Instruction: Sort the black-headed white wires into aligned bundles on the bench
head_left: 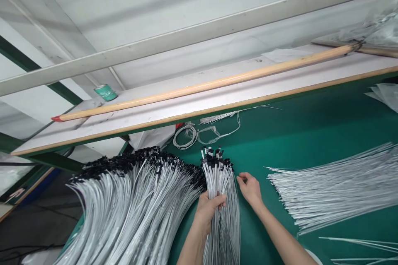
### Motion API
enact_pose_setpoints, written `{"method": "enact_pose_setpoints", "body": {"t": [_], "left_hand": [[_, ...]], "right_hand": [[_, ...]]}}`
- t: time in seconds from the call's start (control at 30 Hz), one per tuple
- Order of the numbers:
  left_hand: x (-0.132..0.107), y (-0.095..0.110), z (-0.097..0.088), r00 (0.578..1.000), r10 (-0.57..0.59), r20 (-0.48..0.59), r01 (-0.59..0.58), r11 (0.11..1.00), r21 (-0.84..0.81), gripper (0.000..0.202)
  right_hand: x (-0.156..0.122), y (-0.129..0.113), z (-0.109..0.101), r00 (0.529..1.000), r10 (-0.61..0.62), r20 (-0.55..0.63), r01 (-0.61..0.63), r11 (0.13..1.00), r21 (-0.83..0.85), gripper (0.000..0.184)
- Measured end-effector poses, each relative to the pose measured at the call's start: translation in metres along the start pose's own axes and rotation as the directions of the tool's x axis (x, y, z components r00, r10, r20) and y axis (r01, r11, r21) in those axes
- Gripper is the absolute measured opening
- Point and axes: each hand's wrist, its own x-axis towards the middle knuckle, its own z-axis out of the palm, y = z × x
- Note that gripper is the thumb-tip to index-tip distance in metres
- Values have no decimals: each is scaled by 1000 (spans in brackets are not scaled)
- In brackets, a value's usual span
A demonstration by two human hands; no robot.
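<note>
My left hand (207, 211) is wrapped round a bundle of thin grey-white cables (217, 178), its thumb lying across the front. Black connectors (217, 158) cap the upper ends of this bundle. Just right of the bundle, my right hand (250, 188) is closed, thumb and forefinger pinched together. Whatever may be between those fingertips is too small to make out. To the left lies a much larger heap of similar cables (133, 203), also tipped with black connectors and touching the held bundle near its top.
A stack of loose cables (336, 190) lies on the green table (258, 232) at right. Coiled cable (185, 136) and thin strands (217, 119) rest behind the bundle. Above runs a white shelf (199, 107) bearing a wooden pole (199, 89) and a green roll (105, 92).
</note>
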Motion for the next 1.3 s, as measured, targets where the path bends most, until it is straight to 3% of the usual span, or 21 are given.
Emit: {"method": "enact_pose_setpoints", "body": {"t": [0.13, 0.27, 0.47, 0.53, 0.73, 0.9, 1.03, 1.13, 1.23, 1.3], "left_hand": [[-2, -1, -2, 1000, 9, 19, -9, 1000, -29, 20], [0, -5, -3, 1000, 1, 15, -1, 999, -44, 22], [-2, -2, -6, 999, -36, 19, 38, 993, -109, 20], [-3, -1, -4, 999, -30, 28, 33, 994, -104, 19], [-3, -1, -1, 999, -47, 22, 49, 997, -67, 21], [1, -5, -2, 998, -62, 11, 62, 995, -73, 23], [0, -5, -1, 1000, -29, -10, 28, 999, -25, 26], [-5, -1, 2, 999, -8, 46, 10, 999, -51, 32], [-9, 3, 3, 988, 15, 156, -3, 997, -75, 30], [-11, 5, 1, 986, 28, 163, -14, 996, -87, 28]], "right_hand": [[4, 19, 13, 997, 75, 9, -73, 988, -134, 9], [3, 21, 27, 994, 110, 25, -106, 987, -119, 11], [8, 34, 21, 986, 165, 30, -168, 969, 179, 11], [7, 40, 17, 979, 198, 53, -204, 925, 321, 5], [1, 46, 5, 966, 215, 145, -258, 748, 611, 28], [0, 35, -1, 967, 161, 198, -255, 653, 713, 27], [-13, 11, -1, 970, 72, 234, -228, 609, 760, 29], [-27, -12, 2, 962, -44, 269, -183, 628, 756, 29], [-31, -23, 4, 917, -165, 364, -150, 702, 696, 31], [-23, -17, 5, 941, -115, 318, -106, 794, 599, 34]]}}
